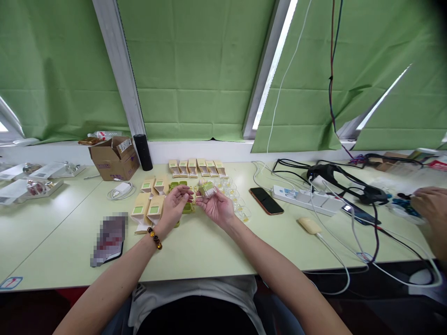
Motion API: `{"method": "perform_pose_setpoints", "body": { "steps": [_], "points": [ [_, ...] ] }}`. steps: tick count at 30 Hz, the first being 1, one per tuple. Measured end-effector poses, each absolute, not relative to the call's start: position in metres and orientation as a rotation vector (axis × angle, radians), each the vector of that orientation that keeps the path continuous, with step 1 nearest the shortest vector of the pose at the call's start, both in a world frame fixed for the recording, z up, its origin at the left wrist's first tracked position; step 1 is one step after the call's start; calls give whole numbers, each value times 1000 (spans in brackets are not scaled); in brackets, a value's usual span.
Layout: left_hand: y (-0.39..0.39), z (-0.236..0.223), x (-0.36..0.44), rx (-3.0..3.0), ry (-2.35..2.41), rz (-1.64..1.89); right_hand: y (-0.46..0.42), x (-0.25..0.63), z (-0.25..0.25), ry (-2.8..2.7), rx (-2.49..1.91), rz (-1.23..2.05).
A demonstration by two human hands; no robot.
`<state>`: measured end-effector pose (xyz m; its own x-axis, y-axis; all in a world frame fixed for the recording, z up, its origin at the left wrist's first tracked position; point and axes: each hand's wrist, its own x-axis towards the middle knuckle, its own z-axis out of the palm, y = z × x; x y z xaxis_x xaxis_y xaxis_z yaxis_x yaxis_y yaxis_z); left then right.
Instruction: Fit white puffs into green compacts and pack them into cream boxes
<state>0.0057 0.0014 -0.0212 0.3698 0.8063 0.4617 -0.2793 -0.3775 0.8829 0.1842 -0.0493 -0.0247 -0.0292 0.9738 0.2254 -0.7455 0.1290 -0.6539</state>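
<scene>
A small green-and-clear jar (206, 188) is pinched between the fingertips of the right hand (217, 206), lifted just above the desk (209, 251); the left hand (176, 201), with a beaded bracelet (154, 237) at its wrist, is curled loosely beside it, fingertips nearly meeting the jar, though whether they touch it cannot be told at this size. The right grip is closed on the jar; the left appears to be grasping nothing. The jar sits at the very tip of the right grip, not in the palm, and slightly ahead of the left fingers.

A slip is judged the main risk: so shallow a pinch could let the jar drop onto the clear jars (237, 204) crowded directly beneath and to the right of the grip, scattering them. The cartons (148, 209) standing just left of the left wrist could be toppled by a careless sweep. Beyond the grips a row of boxes (196, 167) is lined up; a phone (266, 200) lies well to the right. A co-worker's hand (428, 204) is seen at the far right.
</scene>
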Motion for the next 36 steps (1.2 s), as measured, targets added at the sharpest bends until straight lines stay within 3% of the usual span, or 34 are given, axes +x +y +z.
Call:
{"method": "perform_pose_setpoints", "body": {
  "steps": [16, 23, 36],
  "points": [
    [3, -24, 6, 1543, 510, 1233, -53, 182, -19, -748, -425, 1383],
    [5, -26, 6, 1520, 535, 1277, -62, 179, -13, -1011, -483, 1247],
    [12, -24, 3, 1474, 642, 1416, -83, 165, -9, -2034, -1526, 116]
  ]
}}
